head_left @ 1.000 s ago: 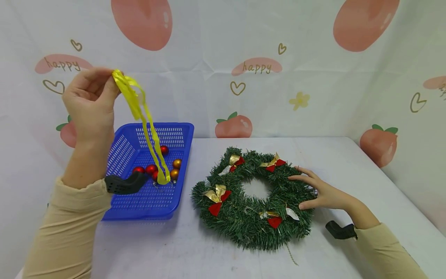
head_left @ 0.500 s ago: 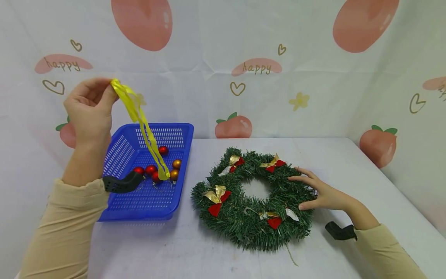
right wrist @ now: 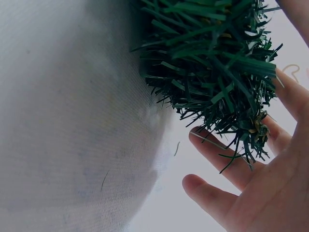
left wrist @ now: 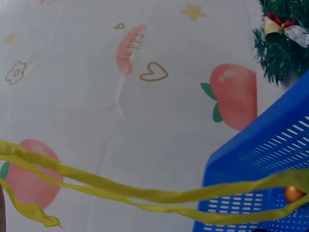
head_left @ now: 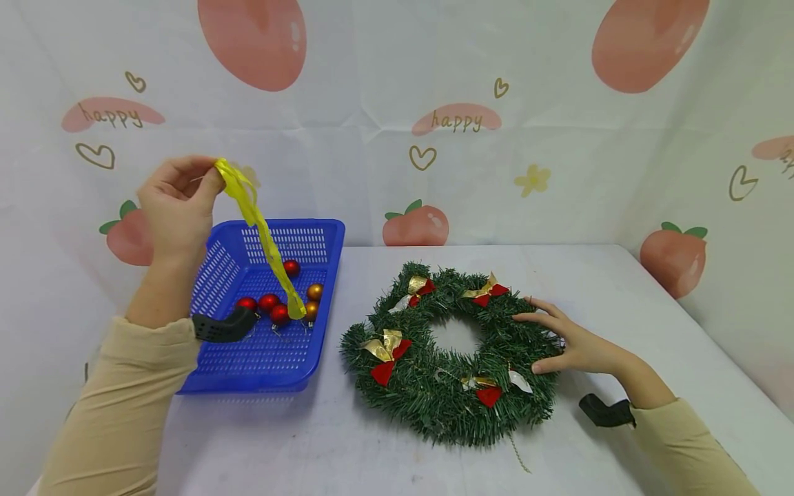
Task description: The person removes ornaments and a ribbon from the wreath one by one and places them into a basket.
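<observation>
My left hand (head_left: 180, 207) pinches one end of a yellow ribbon (head_left: 267, 244) between thumb and fingertips, raised over the blue basket's left side. The ribbon hangs slanting down to the right, its looped lower end in front of the ornament balls in the basket. In the left wrist view the ribbon (left wrist: 159, 194) runs across the bottom; only a sliver of the hand shows. My right hand (head_left: 573, 341) rests with spread fingers on the right side of a green wreath (head_left: 397, 386) trimmed with red and gold bows. In the right wrist view those fingers (right wrist: 231, 166) touch the wreath's edge.
A blue perforated basket (head_left: 331, 275) stands left of the wreath. It holds several red balls (head_left: 247, 303) and a few gold balls (head_left: 315, 291) with wire hooks. The white table (head_left: 298, 448) meets a printed cloth backdrop (head_left: 353, 172) behind.
My left hand has come down and lately moved a little to the right, with the ribbon swaying along. My right hand and the wreath stay where they were.
</observation>
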Demonstrator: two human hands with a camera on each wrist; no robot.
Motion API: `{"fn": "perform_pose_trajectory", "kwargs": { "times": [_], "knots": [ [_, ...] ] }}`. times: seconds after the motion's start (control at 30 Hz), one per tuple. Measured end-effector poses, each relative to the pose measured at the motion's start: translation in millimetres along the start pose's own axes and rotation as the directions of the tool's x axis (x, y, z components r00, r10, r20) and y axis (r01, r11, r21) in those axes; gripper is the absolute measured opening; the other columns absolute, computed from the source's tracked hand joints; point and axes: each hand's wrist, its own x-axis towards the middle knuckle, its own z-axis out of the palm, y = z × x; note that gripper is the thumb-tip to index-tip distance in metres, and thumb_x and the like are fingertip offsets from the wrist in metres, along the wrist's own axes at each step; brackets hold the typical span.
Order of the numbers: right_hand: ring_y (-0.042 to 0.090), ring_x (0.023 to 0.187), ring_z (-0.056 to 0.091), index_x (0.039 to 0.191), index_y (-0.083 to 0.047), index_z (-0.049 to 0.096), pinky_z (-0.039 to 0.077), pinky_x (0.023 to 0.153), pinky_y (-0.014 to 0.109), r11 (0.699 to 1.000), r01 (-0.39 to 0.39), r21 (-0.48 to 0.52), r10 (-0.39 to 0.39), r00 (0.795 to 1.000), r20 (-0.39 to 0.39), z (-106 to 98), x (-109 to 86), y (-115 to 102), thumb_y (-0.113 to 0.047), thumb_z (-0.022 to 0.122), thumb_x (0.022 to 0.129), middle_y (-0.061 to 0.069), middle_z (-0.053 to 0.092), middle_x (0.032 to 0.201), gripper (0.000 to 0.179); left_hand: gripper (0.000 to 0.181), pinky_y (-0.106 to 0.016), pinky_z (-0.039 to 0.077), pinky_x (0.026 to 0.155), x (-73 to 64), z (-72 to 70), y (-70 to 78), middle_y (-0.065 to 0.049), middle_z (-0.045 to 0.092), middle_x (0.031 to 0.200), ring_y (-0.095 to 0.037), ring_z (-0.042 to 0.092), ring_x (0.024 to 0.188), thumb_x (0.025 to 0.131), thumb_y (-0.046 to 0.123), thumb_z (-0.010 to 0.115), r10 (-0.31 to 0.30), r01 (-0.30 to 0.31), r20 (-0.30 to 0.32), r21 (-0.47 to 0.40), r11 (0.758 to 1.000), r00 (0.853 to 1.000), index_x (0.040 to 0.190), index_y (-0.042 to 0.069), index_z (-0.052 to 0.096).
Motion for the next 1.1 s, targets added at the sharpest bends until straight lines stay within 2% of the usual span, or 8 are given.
{"fn": "perform_pose_trajectory", "kwargs": {
  "times": [0.1,0.27,0.4,0.5,0.73,0.83,0.97,1.1],
  "knots": [
    [0.051,0.129,0.021,0.136,-0.013,0.042,0.031,0.087,0.075,1.000,0.001,0.003,-0.001,1.000,-0.001,0,0.0,0,-0.021,0.078,0.074,0.026,0.013,0.149,0.072,0.009,-0.010,0.052,0.073,-1.0,-1.7,-3.3,0.003,0.070,0.083,-0.008,0.065,0.077,0.081,0.005,0.069,-0.011,0.008,0.026,0.091,0.996,1.000,0.090,0.004,0.070],
    [0.052,0.130,0.020,0.137,-0.012,0.042,0.029,0.088,0.075,1.000,0.004,0.014,-0.004,1.000,0.006,0,0.3,-1,-0.020,0.077,0.075,0.027,0.012,0.149,0.072,0.011,-0.008,0.050,0.075,-2.3,-2.9,-7.3,0.008,0.070,0.086,-0.006,0.065,0.081,0.084,0.008,0.067,-0.014,0.000,0.064,0.219,0.976,0.998,0.094,0.005,0.070],
    [0.052,0.130,0.020,0.137,-0.013,0.042,0.029,0.088,0.075,1.000,-0.008,0.020,0.008,1.000,0.010,-1,0.2,-1,-0.021,0.077,0.075,0.026,0.012,0.150,0.072,0.013,-0.006,0.049,0.076,-2.7,-4.1,-10.9,0.013,0.069,0.090,-0.001,0.065,0.082,0.086,0.011,0.065,-0.023,-0.009,0.088,0.351,0.936,0.996,0.097,0.010,0.071],
    [0.051,0.131,0.020,0.137,-0.013,0.042,0.029,0.088,0.075,1.000,-0.013,0.018,0.013,1.000,0.009,-1,0.1,-1,-0.021,0.077,0.075,0.026,0.012,0.150,0.072,0.012,-0.006,0.049,0.076,-2.7,-5.7,-14.6,0.016,0.068,0.090,0.002,0.065,0.082,0.087,0.012,0.064,-0.036,-0.014,0.111,0.418,0.908,0.993,0.097,0.014,0.071],
    [0.051,0.131,0.020,0.137,-0.011,0.042,0.029,0.088,0.076,1.000,-0.017,0.010,0.017,1.000,0.005,-1,-0.4,1,-0.021,0.077,0.075,0.027,0.012,0.149,0.072,0.014,-0.003,0.048,0.071,-3.2,-12.3,-23.5,0.024,0.064,0.082,0.007,0.063,0.076,0.087,0.009,0.063,-0.066,-0.033,0.184,0.487,0.873,0.981,0.096,0.014,0.072],
    [0.051,0.132,0.020,0.137,-0.011,0.042,0.028,0.088,0.076,1.000,-0.023,0.012,0.023,1.000,0.003,-1,-0.8,1,-0.021,0.077,0.075,0.027,0.012,0.149,0.072,0.014,-0.003,0.047,0.069,-3.8,-15.3,-26.6,0.029,0.061,0.082,0.011,0.061,0.076,0.088,0.013,0.063,-0.070,-0.069,0.221,0.565,0.822,0.973,0.099,0.014,0.071],
    [0.051,0.132,0.019,0.137,-0.011,0.042,0.028,0.088,0.076,1.000,-0.025,0.014,0.025,1.000,0.004,-1,-0.9,2,-0.021,0.077,0.075,0.027,0.012,0.149,0.072,0.022,-0.001,0.045,0.069,-4.8,-18.6,-29.3,0.032,0.056,0.083,0.016,0.057,0.073,0.090,0.019,0.061,-0.098,-0.119,0.285,0.656,0.746,0.953,0.106,0.006,0.068],
    [0.052,0.132,0.020,0.136,-0.012,0.042,0.029,0.088,0.076,1.000,-0.010,0.013,0.010,1.000,0.009,-1,-0.1,0,-0.021,0.078,0.074,0.026,0.012,0.150,0.072,0.027,-0.001,0.044,0.066,-6.5,-21.4,-31.4,0.033,0.053,0.081,0.018,0.053,0.069,0.091,0.021,0.060,-0.137,-0.155,0.340,0.704,0.693,0.931,0.108,0.001,0.066]
  ]
}}
